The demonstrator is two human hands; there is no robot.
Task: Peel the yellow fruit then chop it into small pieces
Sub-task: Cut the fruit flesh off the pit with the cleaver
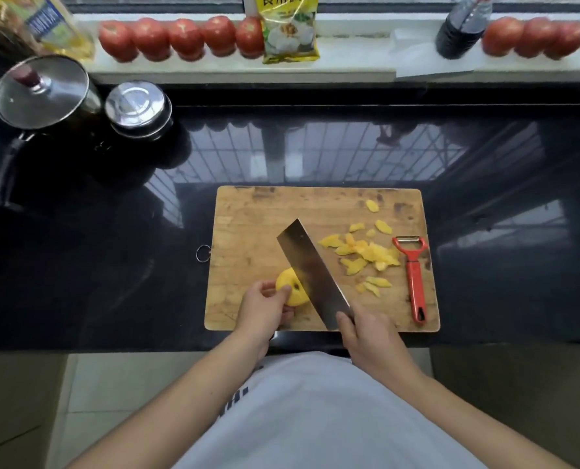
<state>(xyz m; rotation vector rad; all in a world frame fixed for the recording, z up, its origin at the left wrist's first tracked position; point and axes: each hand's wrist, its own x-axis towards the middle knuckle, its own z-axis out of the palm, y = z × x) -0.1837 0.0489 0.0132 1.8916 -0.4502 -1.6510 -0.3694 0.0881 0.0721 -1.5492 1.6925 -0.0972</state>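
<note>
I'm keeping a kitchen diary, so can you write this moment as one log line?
stage: peeled, cutting begins | left hand: holds yellow fruit | right hand: grips cleaver on fruit | peeler: on cutting board

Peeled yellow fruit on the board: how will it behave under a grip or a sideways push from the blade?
The yellow fruit looks round, so it would probably roll if the left hand let go. Its skin lies off in the peel pile, so the bare flesh is likely wet and slippery. The cleaver rests against it; it probably cuts softly rather than cracking.
</note>
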